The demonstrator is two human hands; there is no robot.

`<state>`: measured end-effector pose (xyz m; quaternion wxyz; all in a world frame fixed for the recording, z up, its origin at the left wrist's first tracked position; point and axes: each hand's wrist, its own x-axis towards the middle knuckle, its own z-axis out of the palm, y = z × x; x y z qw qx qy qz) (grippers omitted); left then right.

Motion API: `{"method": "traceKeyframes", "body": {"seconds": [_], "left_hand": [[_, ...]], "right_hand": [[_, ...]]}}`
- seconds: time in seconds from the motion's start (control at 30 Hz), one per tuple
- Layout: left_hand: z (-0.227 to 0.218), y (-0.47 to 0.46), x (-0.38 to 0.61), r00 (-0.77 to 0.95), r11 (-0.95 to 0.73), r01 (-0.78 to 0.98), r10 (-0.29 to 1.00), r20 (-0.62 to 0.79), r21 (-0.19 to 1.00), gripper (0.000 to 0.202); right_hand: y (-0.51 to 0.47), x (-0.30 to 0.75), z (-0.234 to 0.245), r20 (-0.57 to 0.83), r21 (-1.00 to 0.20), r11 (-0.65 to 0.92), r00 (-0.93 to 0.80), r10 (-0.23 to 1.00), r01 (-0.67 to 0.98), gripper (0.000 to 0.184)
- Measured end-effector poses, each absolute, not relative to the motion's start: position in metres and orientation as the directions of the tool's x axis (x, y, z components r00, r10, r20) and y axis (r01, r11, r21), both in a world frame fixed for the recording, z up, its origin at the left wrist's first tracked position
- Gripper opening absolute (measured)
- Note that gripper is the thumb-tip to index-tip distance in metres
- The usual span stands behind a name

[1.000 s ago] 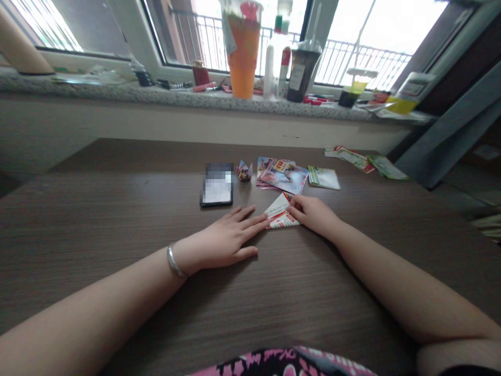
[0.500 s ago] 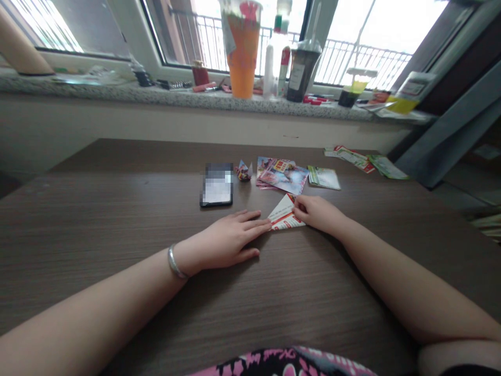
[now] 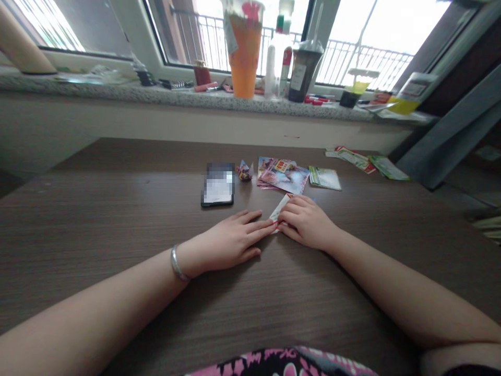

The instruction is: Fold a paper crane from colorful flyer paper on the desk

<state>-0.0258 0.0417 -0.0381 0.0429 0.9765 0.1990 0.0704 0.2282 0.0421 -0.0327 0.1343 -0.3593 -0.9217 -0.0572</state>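
Observation:
A small folded piece of printed paper [image 3: 279, 207], white with red and orange marks, lies on the table between my hands. My left hand [image 3: 230, 241] is flat on the tabletop with its fingers stretched, and its fingertips touch the paper's left corner. Over most of the paper lies my right hand [image 3: 306, 222], its fingers bent, close together and pressed down on it. The paper's right part is largely hidden beneath that hand. Just beyond stand a small folded paper figure [image 3: 245, 171] and a stack of colourful printed sheets [image 3: 285, 175].
A phone [image 3: 218, 185] with a blurred screen lies beyond my left hand. Green-and-white paper sheets [image 3: 325, 178] and more printed slips [image 3: 356, 159] lie toward the back right. On the windowsill [image 3: 176, 96] are an orange drink cup [image 3: 245, 57], a dark cup [image 3: 303, 73] and bottles.
My right hand has moved left across the paper, from a pinch at its right edge to lying over it, covering more of it. My left hand has barely moved.

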Motion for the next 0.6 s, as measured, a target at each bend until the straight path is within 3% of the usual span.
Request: {"method": "traceKeyframes", "body": {"seconds": [0.2,0.4,0.6], "left_hand": [[-0.035,0.042,-0.025,0.913,-0.929,0.361,0.369,0.176,0.077,0.054],[-0.029,0.04,-0.023,0.907,-0.942,0.335,0.328,0.266,0.019,0.03],[-0.027,0.039,-0.022,0.884,-0.931,0.364,0.351,0.309,0.015,0.027]], "right_hand": [[0.039,0.222,-0.035,0.274,-0.111,0.715,-0.671,0.689,0.69,0.024],[0.043,0.223,-0.036,0.255,-0.206,0.693,-0.646,0.719,0.69,0.018],[0.045,0.221,-0.037,0.247,-0.276,0.666,-0.619,0.746,0.693,0.013]]}}
